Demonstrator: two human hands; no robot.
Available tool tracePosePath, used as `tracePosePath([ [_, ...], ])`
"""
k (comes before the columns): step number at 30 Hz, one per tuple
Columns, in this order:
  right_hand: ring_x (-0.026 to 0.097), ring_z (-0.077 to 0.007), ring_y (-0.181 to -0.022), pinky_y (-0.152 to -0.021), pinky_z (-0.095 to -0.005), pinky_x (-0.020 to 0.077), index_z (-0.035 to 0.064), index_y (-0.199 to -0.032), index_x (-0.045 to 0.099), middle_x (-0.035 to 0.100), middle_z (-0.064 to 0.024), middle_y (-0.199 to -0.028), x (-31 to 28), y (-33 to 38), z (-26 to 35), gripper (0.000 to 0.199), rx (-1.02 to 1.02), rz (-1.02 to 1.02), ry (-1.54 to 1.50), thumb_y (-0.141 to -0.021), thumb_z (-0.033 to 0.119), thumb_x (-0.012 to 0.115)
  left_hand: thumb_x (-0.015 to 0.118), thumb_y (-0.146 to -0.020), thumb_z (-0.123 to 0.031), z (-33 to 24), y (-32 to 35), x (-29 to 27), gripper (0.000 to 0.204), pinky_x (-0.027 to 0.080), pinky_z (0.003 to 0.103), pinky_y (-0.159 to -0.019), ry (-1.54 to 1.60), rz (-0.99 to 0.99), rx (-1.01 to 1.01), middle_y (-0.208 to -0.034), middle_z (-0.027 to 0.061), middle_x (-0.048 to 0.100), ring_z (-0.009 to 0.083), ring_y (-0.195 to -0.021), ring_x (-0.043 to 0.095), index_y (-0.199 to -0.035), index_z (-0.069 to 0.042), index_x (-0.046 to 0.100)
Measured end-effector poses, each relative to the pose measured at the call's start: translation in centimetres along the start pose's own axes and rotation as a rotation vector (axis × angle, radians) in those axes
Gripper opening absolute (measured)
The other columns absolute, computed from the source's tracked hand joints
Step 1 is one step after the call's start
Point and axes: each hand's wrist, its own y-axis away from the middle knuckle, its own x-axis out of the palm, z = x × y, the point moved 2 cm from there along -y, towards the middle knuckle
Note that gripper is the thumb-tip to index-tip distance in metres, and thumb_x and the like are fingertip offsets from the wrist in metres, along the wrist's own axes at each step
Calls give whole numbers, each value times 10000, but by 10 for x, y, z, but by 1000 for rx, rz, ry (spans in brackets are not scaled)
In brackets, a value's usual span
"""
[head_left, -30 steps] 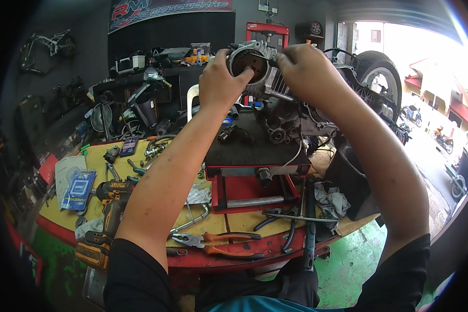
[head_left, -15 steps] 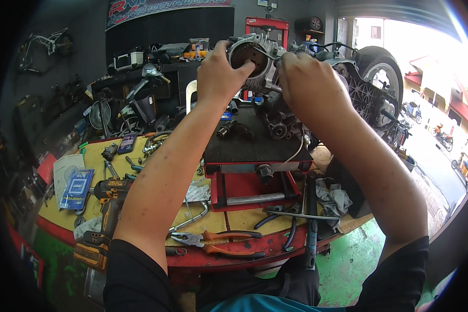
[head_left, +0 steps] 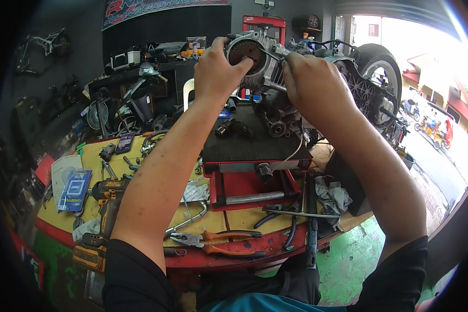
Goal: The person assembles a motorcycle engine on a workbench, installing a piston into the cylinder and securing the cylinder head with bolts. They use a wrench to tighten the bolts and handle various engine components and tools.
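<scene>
In front of me an engine's metal cylinder head is raised above the stand, its round opening facing me. A dark toothed sprocket with holes sits inside that opening. My left hand grips it from the left, the thumb pressed on the sprocket's face and the fingers behind the rim. From the opening's upper right a thin metal rod runs into the closed fingers of my right hand. Its far end lies against the sprocket's edge; my fingers hide the near end.
Below stands a black-topped red stand bearing engine parts. On the yellow bench lie orange-handled pliers, a cordless impact driver, a phone, a hammer-like handle and rags. A motorcycle wheel stands right.
Both hands stay at the sprocket. My right hand has shifted slightly right and down, so more of the thin rod shows. Outside, a vehicle has come into view in the street.
</scene>
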Motion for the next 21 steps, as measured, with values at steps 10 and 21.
tracePosePath([
  [10,764,-385,-925,-809,-459,626,-21,-924,698,745,-214,-946,1,3,7,155,54,48,-9,-866,118,737,812,-768,-385,-1,-3,-2,633,592,418,-925,30,48,-33,-1099,192,789,343,-1018,779,-1279,-31,689],
  [21,733,-451,-864,-820,-521,599,-22,-899,722,730,-263,-863,-11,5,-10,200,41,-47,-90,-929,136,603,855,-782,-379,9,-27,-11,606,589,406,-932,-76,168,-9,-1130,195,782,321,-1041,776,-1227,3,703],
])
